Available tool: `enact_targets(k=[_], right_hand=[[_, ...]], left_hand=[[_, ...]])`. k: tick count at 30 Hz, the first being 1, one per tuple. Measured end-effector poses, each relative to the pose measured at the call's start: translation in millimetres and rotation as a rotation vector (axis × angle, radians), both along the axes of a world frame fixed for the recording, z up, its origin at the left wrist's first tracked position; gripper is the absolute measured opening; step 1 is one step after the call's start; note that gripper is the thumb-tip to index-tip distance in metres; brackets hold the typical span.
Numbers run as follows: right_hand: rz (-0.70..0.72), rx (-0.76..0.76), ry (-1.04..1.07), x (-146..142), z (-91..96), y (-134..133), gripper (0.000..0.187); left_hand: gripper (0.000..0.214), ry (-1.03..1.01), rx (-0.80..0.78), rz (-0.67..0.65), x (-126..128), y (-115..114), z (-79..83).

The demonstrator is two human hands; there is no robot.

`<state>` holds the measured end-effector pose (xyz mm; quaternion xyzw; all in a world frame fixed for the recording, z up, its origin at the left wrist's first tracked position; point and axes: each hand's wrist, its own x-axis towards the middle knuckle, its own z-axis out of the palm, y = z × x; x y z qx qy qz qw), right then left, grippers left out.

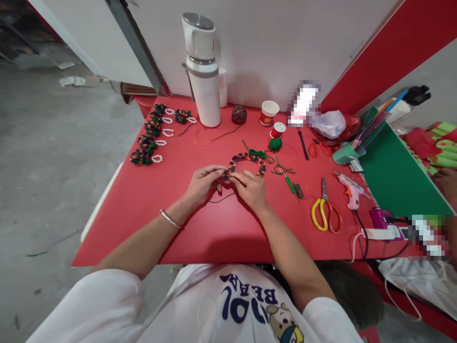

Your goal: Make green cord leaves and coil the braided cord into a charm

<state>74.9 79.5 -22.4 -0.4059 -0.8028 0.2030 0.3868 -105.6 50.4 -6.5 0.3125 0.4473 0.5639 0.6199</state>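
Both hands meet at the edge of a multicoloured crocheted yarn ring [246, 156], which lies on the red worktop [200, 238] straight ahead of the person. Taking the ring as the clock's centre, the left hand [205, 184] pinches it at about 8 o'clock between thumb and fingers. The right hand [250, 189] is closed on it just beside, covering the stretch near 6 o'clock; the two sets of fingertips almost touch. Something thin and dark shows at the right fingertips, too small to identify, and a loose dark strand [222, 199] trails out below the hands.

The step in hand looks like close finger work on one spot of the edge, perhaps with that strand. The next move would seem to call for a firm left pinch, small right-hand motions and the strand kept from snagging.

A green yarn bow [257, 153] sits at the ring's 1 o'clock. Farther out are a green yarn ball [275, 144] at 2, a green-handled crochet hook [290, 185] and yellow-and-orange-handled scissors [324, 214] at 4, and a multicoloured yarn ball [239, 114] near 12.
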Motion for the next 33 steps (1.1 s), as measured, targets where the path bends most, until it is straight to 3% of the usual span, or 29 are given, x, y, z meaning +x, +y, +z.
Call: enact_targets(k=[6,12,16,20,24,28,33], right_hand=[[0.015,-0.227,0.179,-5.3,2.3,0.8,0.020],[0.017,-0.505,0.323,-7.6,1.6,3.0,0.027],[0.028,-0.578,0.383,-8.4,2.6,3.0,0.028],[-0.002,-0.553,0.383,-10.0,5.0,-0.7,0.025],[-0.066,-0.368,0.302,-8.9,4.4,-4.4,0.023],[0.011,-0.198,0.119,-3.8,2.4,-4.4,0.024],[0.030,-0.172,0.022,-0.7,3.4,-2.1,0.027]], left_hand=[[0.039,-0.117,-0.044,-0.118,0.9,-2.7,-0.4],[0.040,0.072,0.055,-0.027,5.3,-4.4,-6.7],[0.039,0.221,0.094,0.048,10.9,-5.2,-4.7],[0.037,0.273,0.089,0.100,17.4,-7.7,-0.3],[0.038,0.172,0.055,0.116,20.5,-8.5,-1.1],[0.037,0.030,-0.002,0.120,19.4,-7.6,-5.5],[0.031,0.008,-0.006,0.088,16.6,-9.2,-4.9]])
